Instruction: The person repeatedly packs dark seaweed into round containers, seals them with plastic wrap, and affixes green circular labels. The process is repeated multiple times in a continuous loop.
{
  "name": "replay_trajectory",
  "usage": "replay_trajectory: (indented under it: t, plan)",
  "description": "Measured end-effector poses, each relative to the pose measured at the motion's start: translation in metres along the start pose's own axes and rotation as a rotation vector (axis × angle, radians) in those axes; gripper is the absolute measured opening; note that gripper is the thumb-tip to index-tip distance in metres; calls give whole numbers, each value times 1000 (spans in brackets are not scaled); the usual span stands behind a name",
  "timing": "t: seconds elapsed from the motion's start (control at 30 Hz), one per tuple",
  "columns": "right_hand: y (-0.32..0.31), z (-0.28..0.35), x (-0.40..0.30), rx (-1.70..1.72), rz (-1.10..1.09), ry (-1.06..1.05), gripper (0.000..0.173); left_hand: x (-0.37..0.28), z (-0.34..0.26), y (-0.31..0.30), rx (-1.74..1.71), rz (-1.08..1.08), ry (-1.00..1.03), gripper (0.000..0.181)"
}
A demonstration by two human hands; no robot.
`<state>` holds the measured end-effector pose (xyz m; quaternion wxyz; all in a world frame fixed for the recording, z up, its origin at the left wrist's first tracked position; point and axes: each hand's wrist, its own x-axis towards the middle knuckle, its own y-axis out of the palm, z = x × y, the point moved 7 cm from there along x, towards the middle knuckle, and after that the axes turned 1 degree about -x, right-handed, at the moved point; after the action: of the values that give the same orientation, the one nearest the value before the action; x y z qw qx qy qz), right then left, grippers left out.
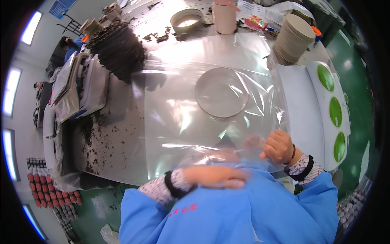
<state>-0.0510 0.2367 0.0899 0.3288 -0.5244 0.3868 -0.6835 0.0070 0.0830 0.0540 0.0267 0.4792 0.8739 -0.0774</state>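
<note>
My right hand [278, 148] is closed in a fist at the near right corner of a clear plastic sheet [170, 122], and the film gathers up into it. My left hand [218, 177] is held flat, palm down, in front of my blue smock, its fingers stretched out and slightly blurred. Nothing shows in it. The plastic lies creased and shiny over the pale tabletop. Through it I see a thin round hoop [221, 117], right of the sheet's middle. Whether the left fingertips touch the film or the smock I cannot tell.
A tall stack of dark flaky discs [118, 52] leans beside a plastic bin [94, 88]. Dark crumbs [106, 137] litter the left side. Behind are a metal ring [186, 19], a pinkish cylinder [225, 18] and stacked beige discs [294, 39]. White packaging with green circles [327, 149] lies right.
</note>
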Motion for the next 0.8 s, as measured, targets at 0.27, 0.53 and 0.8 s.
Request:
replay_trajectory:
  t: [0.27, 0.53, 0.8]
  plan:
    - [40, -55, 7, 124, 439, 206, 32, -91, 58, -18, 418, -340, -246, 42]
    - [-148, -326, -6, -745, -346, 583, 33, -184, -9, -345, 1559, -1399, -279, 38]
    - [-113, -423, -68, -859, 33, 687, 31, -213, 18, -420, 2158, -1151, -683, 37]
